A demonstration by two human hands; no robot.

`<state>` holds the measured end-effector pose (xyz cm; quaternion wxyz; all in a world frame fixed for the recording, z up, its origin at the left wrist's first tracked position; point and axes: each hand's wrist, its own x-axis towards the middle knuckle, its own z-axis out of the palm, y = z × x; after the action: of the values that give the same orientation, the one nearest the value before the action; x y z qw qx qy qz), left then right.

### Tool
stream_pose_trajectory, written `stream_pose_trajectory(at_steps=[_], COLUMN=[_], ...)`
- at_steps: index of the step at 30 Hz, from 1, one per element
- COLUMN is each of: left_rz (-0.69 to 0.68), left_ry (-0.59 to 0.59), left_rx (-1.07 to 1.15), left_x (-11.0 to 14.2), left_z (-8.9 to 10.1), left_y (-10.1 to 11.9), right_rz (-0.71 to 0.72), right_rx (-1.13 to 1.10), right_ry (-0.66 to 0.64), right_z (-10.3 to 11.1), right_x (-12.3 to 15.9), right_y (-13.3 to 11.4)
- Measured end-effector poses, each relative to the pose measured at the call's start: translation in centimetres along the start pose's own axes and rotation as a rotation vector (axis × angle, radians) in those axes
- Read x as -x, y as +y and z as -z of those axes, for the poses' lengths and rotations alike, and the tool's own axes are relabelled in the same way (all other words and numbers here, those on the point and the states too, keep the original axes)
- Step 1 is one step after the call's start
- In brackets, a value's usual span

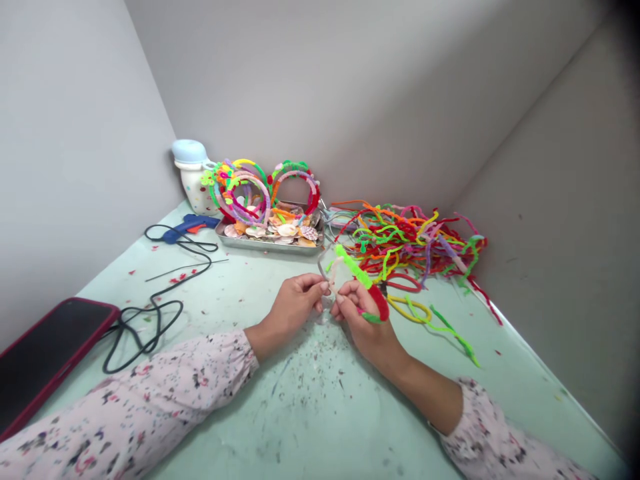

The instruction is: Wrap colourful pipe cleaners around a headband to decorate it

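Observation:
Over the middle of the table, my left hand [299, 301] pinches a thin pale pink pipe cleaner [333, 272] between thumb and fingertips. Close beside it, my right hand [367, 320] is closed around a headband [354, 267] wrapped in fuzzy pipe cleaner. Bright green and red sections of the wrap show, with a bit of darker green and pink near the palm. The far side of the hoop looks bare and greyish. Both sets of fingertips nearly meet at the pale strand. My fingers hide part of the band.
A metal tray [270, 248] holds shells and finished colourful headbands [250, 193]. Behind it stands a white cup with a blue lid [193, 175]. Left lie a blue glue gun [189, 227], its black cord and a phone [55, 357]. A pipe cleaner heap [400, 240] and scissors [410, 308] lie right.

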<state>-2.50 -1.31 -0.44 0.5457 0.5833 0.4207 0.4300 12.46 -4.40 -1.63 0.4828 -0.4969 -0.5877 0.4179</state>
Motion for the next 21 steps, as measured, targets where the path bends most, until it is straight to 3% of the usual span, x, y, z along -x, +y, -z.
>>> stream_pose_trajectory(at_steps=[10,21], left_rz=[-0.001,-0.039], left_ry=[0.046,0.081], left_rx=[-0.014,-0.012], left_x=[-0.1,0.0], left_z=[-0.1,-0.4], left_y=[-0.3,-0.3], right_rz=[0.040,0.116], right_rx=[0.118,0.288], right_ry=[0.018,-0.026], right_z=[-0.1,0.3], right_x=[0.5,0.6], right_y=[0.0,-1.7])
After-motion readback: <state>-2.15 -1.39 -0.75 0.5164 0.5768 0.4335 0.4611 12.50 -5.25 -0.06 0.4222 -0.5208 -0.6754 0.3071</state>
